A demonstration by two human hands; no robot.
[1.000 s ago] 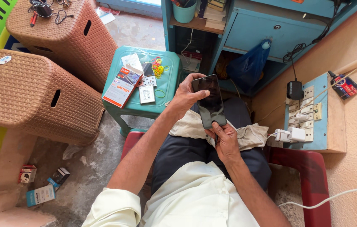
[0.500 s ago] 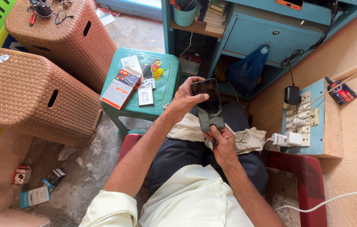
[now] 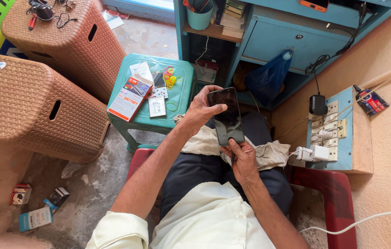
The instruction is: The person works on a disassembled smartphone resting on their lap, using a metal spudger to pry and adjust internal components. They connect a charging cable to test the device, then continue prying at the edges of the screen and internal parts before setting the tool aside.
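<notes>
I hold a black smartphone (image 3: 226,115) over my lap, its dark screen facing up. My left hand (image 3: 201,109) grips its upper left edge, thumb resting on the glass. My right hand (image 3: 242,159) pinches the bottom end of the phone, and a thin dark tool shows between its fingers. A pale cloth (image 3: 269,154) lies across my thighs under the phone. I sit on a red plastic chair (image 3: 333,193).
A small green stool (image 3: 184,90) ahead carries a battery box, small packets and coloured rubber bands. Two brown wicker-pattern baskets (image 3: 25,106) stand at the left. A blue cabinet (image 3: 287,37) is in front, a switchboard (image 3: 331,131) with plugged chargers at the right. Small boxes (image 3: 34,216) lie on the floor.
The phone has tilted a little and my right hand has shifted closer along its bottom end. My head view has moved slightly.
</notes>
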